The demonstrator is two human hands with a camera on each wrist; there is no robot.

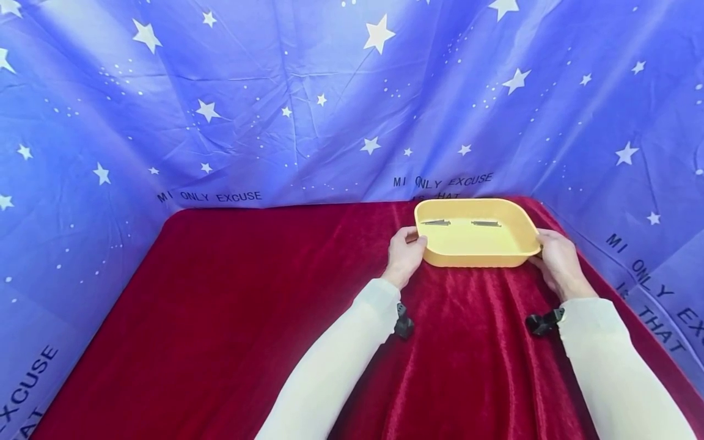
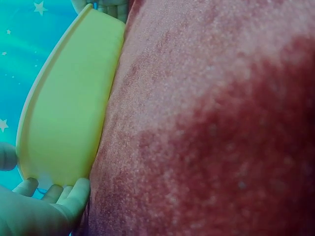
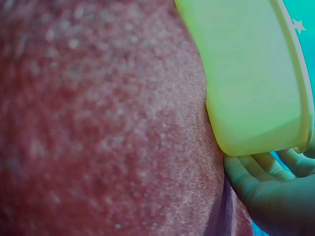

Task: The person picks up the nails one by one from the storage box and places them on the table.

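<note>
Right of frame | left hand (image 1: 404, 255), right hand (image 1: 562, 261) pinch tray (image 1: 473, 261) ends | one side dipping might slide metal sticks (image 1: 486, 223)

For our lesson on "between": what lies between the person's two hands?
The yellow tray, held at both ends, with two clusters of thin metallic pieces inside; the head view shows this.

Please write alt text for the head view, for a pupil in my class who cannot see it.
A person's left hand and right hand hold opposite ends of a yellow tray containing two small groups of thin, dark pieces. Below lies a red cloth; behind is a blue backdrop with white stars and dark lettering.
</note>
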